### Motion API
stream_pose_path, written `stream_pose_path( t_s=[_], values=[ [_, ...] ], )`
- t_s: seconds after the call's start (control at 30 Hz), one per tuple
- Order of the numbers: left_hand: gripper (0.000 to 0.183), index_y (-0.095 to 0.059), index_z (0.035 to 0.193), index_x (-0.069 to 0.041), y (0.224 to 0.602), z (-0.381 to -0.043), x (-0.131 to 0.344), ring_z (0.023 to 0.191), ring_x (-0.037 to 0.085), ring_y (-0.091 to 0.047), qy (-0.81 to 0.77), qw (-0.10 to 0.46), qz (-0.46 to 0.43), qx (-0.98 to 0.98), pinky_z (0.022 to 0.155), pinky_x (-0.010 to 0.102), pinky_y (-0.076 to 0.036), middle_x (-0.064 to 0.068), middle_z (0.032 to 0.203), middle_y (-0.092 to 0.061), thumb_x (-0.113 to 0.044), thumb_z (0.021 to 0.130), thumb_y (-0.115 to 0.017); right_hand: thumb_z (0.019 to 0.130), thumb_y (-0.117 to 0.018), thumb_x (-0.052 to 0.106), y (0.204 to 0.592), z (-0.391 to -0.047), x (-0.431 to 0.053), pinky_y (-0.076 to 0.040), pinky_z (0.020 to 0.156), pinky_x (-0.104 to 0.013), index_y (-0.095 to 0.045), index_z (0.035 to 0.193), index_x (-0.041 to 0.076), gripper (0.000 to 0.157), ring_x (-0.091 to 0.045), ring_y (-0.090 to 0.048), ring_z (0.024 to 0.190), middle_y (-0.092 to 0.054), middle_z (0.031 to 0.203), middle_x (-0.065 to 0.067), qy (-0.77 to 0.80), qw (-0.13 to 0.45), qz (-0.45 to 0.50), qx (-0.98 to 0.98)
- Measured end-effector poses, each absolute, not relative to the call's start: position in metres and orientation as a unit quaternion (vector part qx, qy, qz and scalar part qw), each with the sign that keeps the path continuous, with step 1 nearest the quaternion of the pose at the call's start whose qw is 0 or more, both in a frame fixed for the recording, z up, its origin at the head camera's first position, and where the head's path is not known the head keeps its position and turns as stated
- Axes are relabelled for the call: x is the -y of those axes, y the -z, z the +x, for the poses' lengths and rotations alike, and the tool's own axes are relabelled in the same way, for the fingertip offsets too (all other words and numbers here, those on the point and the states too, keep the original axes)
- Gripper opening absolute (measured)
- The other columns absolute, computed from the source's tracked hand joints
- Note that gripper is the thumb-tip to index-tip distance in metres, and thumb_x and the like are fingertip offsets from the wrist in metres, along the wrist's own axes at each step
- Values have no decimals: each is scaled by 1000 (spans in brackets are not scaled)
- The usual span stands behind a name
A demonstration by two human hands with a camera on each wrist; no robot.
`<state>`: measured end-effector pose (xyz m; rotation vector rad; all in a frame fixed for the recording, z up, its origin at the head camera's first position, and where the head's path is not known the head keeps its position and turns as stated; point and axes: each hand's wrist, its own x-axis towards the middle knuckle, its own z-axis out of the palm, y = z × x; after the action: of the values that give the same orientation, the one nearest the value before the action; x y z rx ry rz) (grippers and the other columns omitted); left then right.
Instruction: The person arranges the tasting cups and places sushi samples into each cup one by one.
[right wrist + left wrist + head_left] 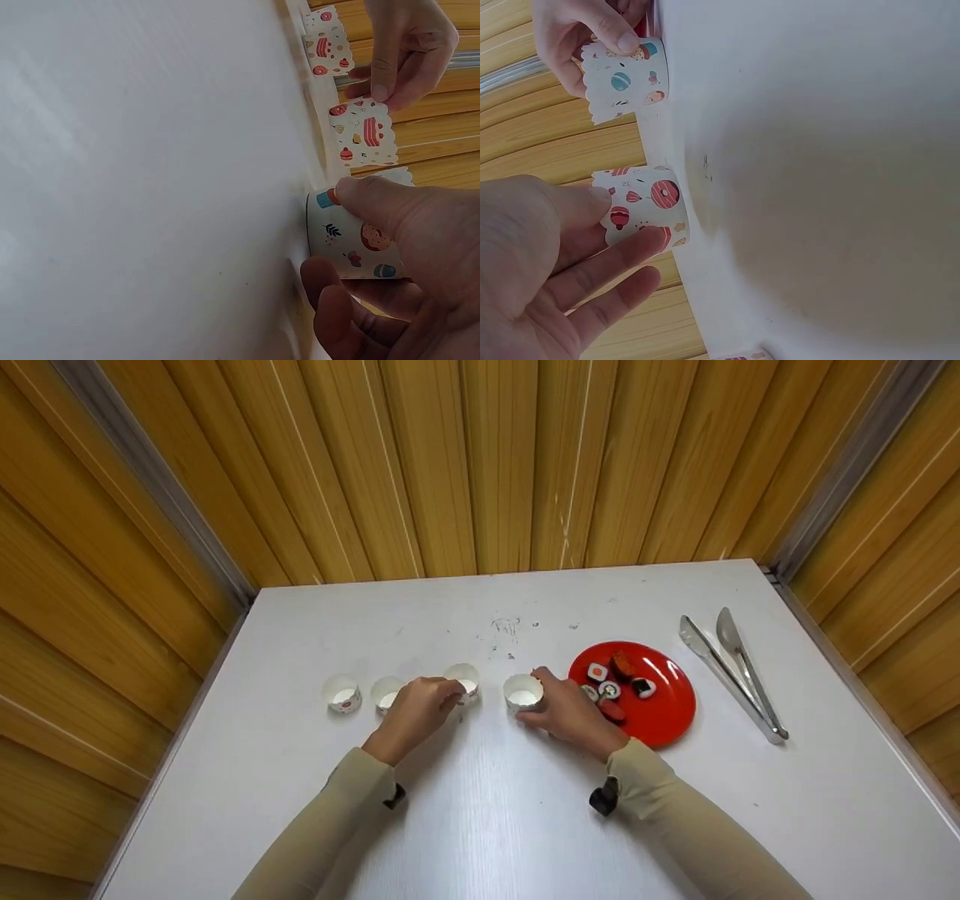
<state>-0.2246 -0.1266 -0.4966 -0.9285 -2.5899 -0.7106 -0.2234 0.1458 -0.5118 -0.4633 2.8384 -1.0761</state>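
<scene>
Two white paper baking cups with scalloped rims stand upright near the middle of the table. My left hand (420,709) pinches the rim of the one with red cake and donut prints (641,206) between thumb and fingers. To its right, my right hand (574,711) grips the side of a cup with blue and red prints (349,232), thumb on one side and fingers on the other. A small gap separates these two cups. Both look bare inside in the head view. Beside my right hand lies a red plate (671,712) holding several sushi pieces (609,690).
Two more paper cups, one at the far left (343,695) and one partly hidden by my left hand (386,691), continue the row. Metal serving tongs (739,679) lie spread on the right of the white table (480,825). Wood-patterned walls (495,465) enclose the back and sides.
</scene>
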Motion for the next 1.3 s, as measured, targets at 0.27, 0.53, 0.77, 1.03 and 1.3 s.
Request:
stream_pose_path(
  t_s=[0.27, 0.53, 0.77, 1.03, 1.3],
  values=[
    [7, -77, 93, -5, 501, -226, 126, 68, 14, -63, 246, 135, -323, 904, 62, 32, -55, 5, 81, -73, 1, 91, -75, 85, -86, 29, 511, -223, -147, -54, 75, -34, -54, 131, 7, 59, -16, -61, 81, -68, 93, -1, 349, 36, -154, -924],
    [8, -75, 92, -6, 504, -227, 127, 69, 12, -60, 242, 119, -319, 909, 64, 32, -54, 3, 81, -71, 2, 91, -75, 84, -87, 30, 511, -224, -146, -54, 77, -35, -54, 132, 9, 61, -17, -62, 83, -69, 95, -2, 341, 37, -144, -928],
    [7, -75, 94, -5, 505, -228, 127, 72, 14, -65, 235, 107, -319, 912, 66, 33, -56, 5, 84, -73, 2, 92, -73, 84, -87, 31, 512, -224, -146, -54, 75, -35, -54, 132, 9, 63, -16, -62, 81, -69, 93, -1, 338, 37, -144, -929],
    [8, -74, 91, -5, 503, -230, 125, 68, 13, -60, 234, 104, -321, 912, 63, 34, -54, 5, 80, -72, 3, 91, -74, 84, -87, 31, 512, -224, -146, -53, 75, -35, -54, 132, 9, 62, -17, -62, 81, -68, 92, -1, 336, 35, -143, -930],
    [9, -73, 91, -5, 503, -229, 126, 70, 14, -64, 237, 108, -326, 909, 65, 33, -55, 5, 82, -73, 4, 91, -74, 84, -87, 30, 513, -224, -145, -53, 74, -35, -55, 130, 9, 60, -18, -62, 81, -69, 93, -2, 343, 35, -143, -928]
  ],
)
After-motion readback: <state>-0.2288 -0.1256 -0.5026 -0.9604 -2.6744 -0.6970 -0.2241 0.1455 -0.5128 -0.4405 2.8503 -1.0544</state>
